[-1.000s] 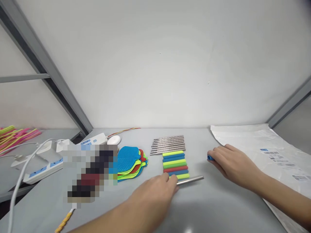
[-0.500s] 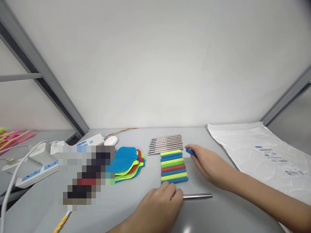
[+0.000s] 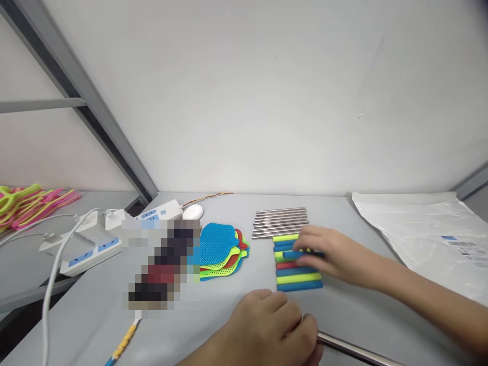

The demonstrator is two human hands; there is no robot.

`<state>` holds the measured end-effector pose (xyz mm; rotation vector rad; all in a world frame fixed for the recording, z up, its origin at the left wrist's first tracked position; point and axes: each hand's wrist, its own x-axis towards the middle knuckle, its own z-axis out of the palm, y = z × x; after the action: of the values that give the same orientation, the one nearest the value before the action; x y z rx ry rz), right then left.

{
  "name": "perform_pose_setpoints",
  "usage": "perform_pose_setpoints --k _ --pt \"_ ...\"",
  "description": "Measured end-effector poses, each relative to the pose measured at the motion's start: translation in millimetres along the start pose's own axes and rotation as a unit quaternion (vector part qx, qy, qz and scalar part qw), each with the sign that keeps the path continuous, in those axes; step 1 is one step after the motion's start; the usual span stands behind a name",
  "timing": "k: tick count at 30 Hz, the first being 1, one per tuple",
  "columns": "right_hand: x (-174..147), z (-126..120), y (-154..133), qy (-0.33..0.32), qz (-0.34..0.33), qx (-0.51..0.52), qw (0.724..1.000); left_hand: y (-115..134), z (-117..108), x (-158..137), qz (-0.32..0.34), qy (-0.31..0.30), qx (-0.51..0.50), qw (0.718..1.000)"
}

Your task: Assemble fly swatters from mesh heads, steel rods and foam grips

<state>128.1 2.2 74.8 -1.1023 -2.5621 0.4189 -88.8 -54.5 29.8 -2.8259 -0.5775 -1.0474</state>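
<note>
My left hand (image 3: 276,323), low in the middle, is closed around one end of a shiny metal rod (image 3: 354,348). The rod slants toward the lower right. My right hand (image 3: 335,251) pinches a blue handle tube (image 3: 292,255) above a row of coloured tubes. In that row, a yellow tube (image 3: 299,278) and a blue tube (image 3: 300,286) lie nearest to me, with a red tube (image 3: 285,265) and others partly hidden by my right hand. Several thin metal rods (image 3: 280,218) lie side by side behind the row. Perforated fly swatter heads (image 3: 217,244) are stacked to the left.
White power strips (image 3: 89,256) with plugs and cables occupy the left side. A pixelated object (image 3: 163,269) lies beside the swatter heads, near a round white item (image 3: 192,212). At right is a white plastic mailer (image 3: 404,218). Pink and yellow strips (image 3: 41,206) sit far left.
The view has shifted. My right hand has moved left with the blue tube, over the row. My left hand has come nearer with its rod, which now slants more.
</note>
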Motion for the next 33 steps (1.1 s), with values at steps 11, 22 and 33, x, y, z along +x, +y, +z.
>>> perform_pose_setpoints --k 11,22,33 --pt "-45 68 -24 0.074 -0.034 -0.094 0.992 -33 -11 2 -0.232 0.038 -0.015 0.972" --pt "-52 78 -22 0.143 0.005 -0.094 0.985 -43 -13 3 -0.255 0.021 0.005 0.967" --pt "-49 79 -27 0.171 -0.006 -0.098 0.98 -97 -17 88 -0.258 -0.082 0.032 0.962"
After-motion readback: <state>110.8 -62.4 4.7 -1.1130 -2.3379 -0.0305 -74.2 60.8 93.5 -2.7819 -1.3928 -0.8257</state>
